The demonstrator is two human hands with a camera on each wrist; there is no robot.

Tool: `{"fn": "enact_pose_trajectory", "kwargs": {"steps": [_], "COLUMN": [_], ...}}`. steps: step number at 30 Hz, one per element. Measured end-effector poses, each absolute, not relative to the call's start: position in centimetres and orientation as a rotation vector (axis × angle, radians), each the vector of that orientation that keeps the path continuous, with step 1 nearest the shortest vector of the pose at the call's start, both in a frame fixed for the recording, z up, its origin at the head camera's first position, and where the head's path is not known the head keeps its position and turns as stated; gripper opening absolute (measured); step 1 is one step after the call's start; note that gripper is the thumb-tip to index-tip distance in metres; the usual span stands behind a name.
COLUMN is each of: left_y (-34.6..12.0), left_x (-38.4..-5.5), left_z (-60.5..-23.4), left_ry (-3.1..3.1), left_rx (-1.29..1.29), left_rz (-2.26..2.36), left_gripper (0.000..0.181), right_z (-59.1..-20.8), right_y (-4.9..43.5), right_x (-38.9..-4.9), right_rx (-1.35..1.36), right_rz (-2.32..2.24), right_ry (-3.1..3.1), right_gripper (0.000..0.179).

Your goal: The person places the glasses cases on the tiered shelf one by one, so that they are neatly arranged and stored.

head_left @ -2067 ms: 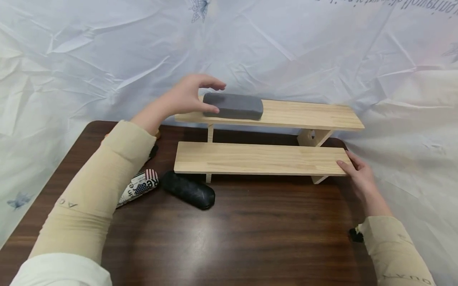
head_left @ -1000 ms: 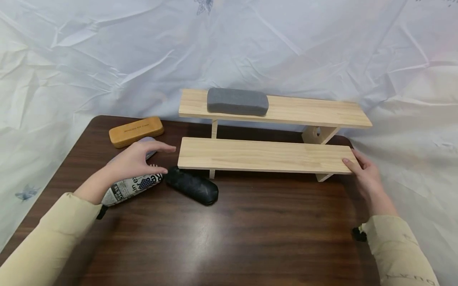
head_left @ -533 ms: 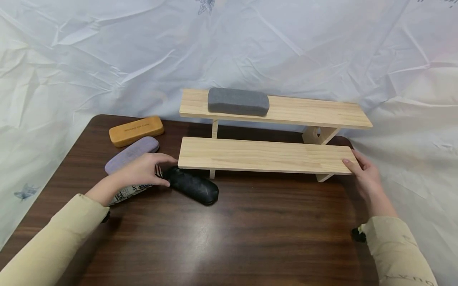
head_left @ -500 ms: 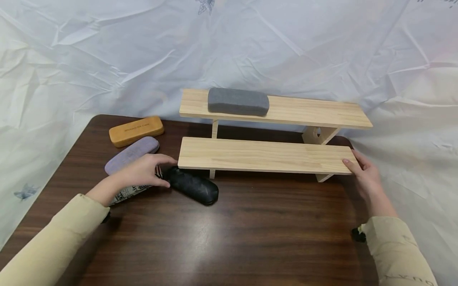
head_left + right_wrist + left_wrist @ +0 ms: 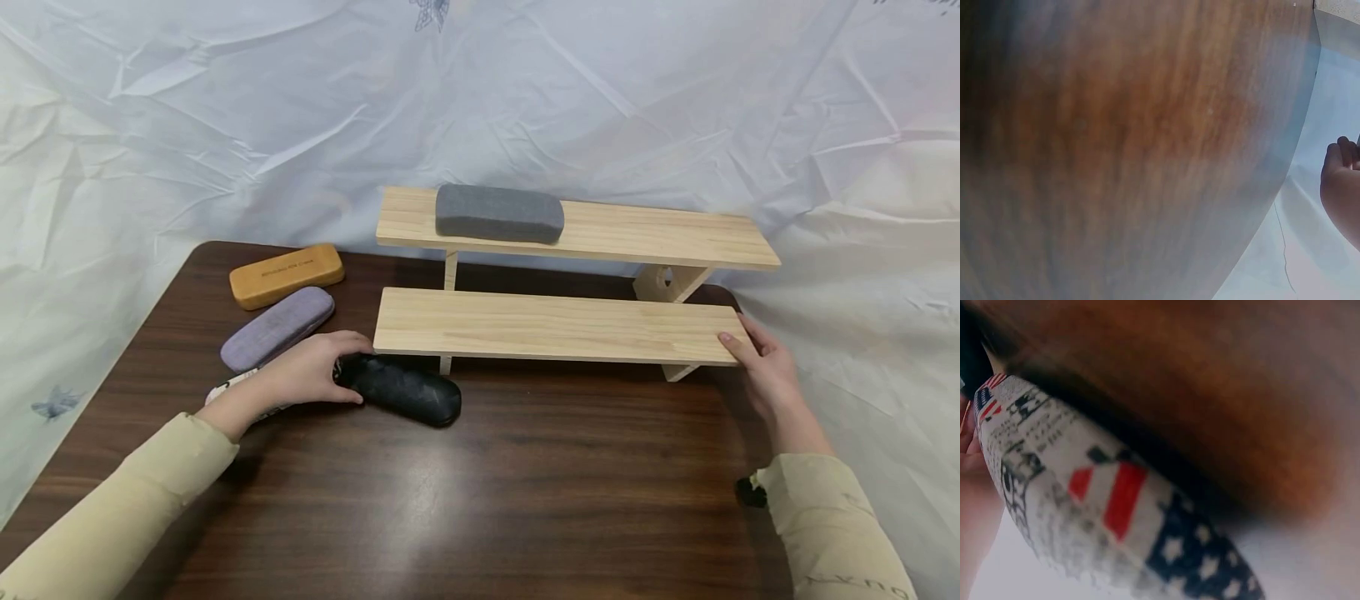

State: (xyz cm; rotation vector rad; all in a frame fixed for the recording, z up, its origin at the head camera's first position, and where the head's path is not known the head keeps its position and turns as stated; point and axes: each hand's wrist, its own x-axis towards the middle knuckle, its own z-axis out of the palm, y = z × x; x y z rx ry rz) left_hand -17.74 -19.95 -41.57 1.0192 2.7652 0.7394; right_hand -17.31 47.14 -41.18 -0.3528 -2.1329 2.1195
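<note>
My left hand (image 5: pixel 309 372) grips the left end of a black glasses case (image 5: pixel 408 388), thumb in front and fingers behind it. The case lies on the table just below the lower board's left corner. Beneath the left hand and wrist is a newsprint-and-flag patterned glasses case (image 5: pixel 1063 481), mostly hidden in the head view. My right hand (image 5: pixel 771 373) holds the right end of the two-tier wooden shelf (image 5: pixel 562 327) at its lower board, thumb on top. A grey glasses case (image 5: pixel 498 213) sits on the left part of the upper board.
A lavender glasses case (image 5: pixel 277 328) and a tan glasses case (image 5: pixel 287 275) lie at the table's back left. The dark wooden table (image 5: pixel 510 492) has a rounded far-left corner. White wrinkled sheeting (image 5: pixel 300 100) hangs behind it.
My left hand left the grey case on the upper board, came down to the left and closed on the black case, which has turned slightly. The right hand stays on the shelf.
</note>
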Motion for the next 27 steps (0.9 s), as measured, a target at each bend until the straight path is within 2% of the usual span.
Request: {"fn": "enact_pose_trajectory", "kwargs": {"steps": [13,21,27], "left_y": [-20.5,-20.8,-20.6], "left_x": [-16.2,-14.3,-14.0], "left_z": [-41.5,-40.7,-39.9], "left_ry": [2.833,2.918,2.951], "left_rx": [1.124,1.206,1.315], "left_rz": [0.789,0.795,0.874], "left_gripper": [0.058,0.059,0.061], "right_z": [-41.0,-40.8,-40.9], "right_y": [47.0,46.9,46.7], "right_x": [-17.1,-17.1,-17.1], "right_rx": [-0.39,-0.386,-0.345], "right_rz": [2.155,2.179,2.21], "right_ry": [-2.129,-2.098,-2.051], "right_gripper": [0.079,0.076,0.076]}}
